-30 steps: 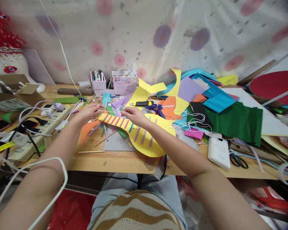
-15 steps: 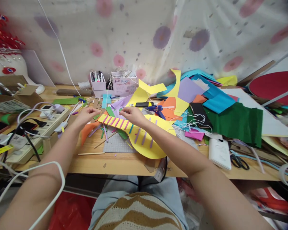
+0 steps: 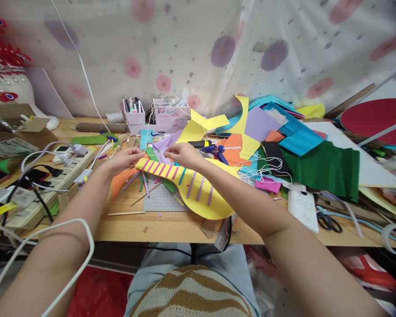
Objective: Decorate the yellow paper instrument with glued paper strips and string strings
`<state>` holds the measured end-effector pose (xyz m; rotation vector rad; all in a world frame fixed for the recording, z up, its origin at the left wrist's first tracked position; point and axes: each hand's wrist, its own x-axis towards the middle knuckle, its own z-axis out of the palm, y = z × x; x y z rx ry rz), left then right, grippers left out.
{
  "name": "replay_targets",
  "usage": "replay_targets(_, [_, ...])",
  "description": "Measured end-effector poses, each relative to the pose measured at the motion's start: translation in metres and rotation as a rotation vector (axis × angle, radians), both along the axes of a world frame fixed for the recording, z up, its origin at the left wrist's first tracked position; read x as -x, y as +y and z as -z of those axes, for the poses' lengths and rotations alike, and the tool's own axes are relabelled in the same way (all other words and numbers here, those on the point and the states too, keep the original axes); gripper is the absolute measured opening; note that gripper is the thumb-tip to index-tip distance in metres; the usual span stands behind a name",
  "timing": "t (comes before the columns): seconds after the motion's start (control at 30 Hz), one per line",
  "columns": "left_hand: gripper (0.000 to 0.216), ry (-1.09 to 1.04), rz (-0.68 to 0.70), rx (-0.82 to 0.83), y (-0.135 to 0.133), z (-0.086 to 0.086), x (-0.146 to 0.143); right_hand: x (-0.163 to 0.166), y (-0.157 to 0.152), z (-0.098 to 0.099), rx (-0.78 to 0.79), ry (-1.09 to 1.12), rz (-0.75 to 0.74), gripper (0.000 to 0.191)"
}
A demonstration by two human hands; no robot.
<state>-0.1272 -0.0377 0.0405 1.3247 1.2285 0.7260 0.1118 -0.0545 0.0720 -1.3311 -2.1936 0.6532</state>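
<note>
A yellow lute-shaped cutout [image 3: 198, 210] lies on the table, its neck to the left. Pink strips cross the neck, with one blue strip and several purple strips on the body. My left hand [image 3: 127, 159] is just above the neck's end, thumb and fingers pinched together. To its right, my right hand [image 3: 182, 154] hovers over the neck's upper side, also in a pinch. Whatever either pinch holds is too small to make out. My right forearm hides part of the body. Behind the right hand lies a blue hot glue gun [image 3: 219, 152].
Coloured sheets [image 3: 302, 138] pile up at the back right, with white cord [image 3: 267, 165] before them. Scissors [image 3: 330, 221] and a white power bank [image 3: 302, 209] lie right. A power strip [image 3: 61, 185] with cables is left; a white cable [image 3: 87, 251] loops over my left forearm.
My left hand has moved slightly right, closer to my right hand. The right hand stays in almost the same place, and the cutout has hardly shifted.
</note>
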Motion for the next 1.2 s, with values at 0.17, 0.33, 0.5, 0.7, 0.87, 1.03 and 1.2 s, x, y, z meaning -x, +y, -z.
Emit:
replay_targets(0.17, [0.031,0.300,-0.027,-0.001,0.014,0.015,0.019,0.001,-0.005,0.018,0.005,-0.249,-0.047,0.026])
replay_targets(0.33, [0.030,0.492,-0.083,-0.054,0.019,0.022,0.015,0.006,-0.010,0.024,-0.018,-0.394,-0.066,0.027])
replay_targets(0.5, [0.028,0.540,-0.175,-0.161,0.019,0.032,0.013,-0.019,-0.016,0.007,-0.073,-0.340,-0.068,0.024])
replay_targets(0.7, [0.032,0.405,-0.202,-0.108,0.017,0.036,0.011,-0.088,-0.031,-0.012,-0.105,-0.151,-0.149,0.019])
replay_targets(0.87, [0.036,0.421,-0.241,-0.060,0.016,0.030,0.002,-0.142,-0.049,-0.014,-0.132,-0.067,-0.244,0.025])
replay_targets(1.03, [0.033,0.456,-0.269,-0.057,0.012,0.021,-0.006,-0.166,-0.067,-0.009,-0.292,-0.084,-0.271,0.027])
replay_targets(1.2, [0.030,0.461,-0.270,-0.013,0.009,0.013,-0.012,-0.161,-0.080,0.008,-0.469,-0.516,-0.491,0.027])
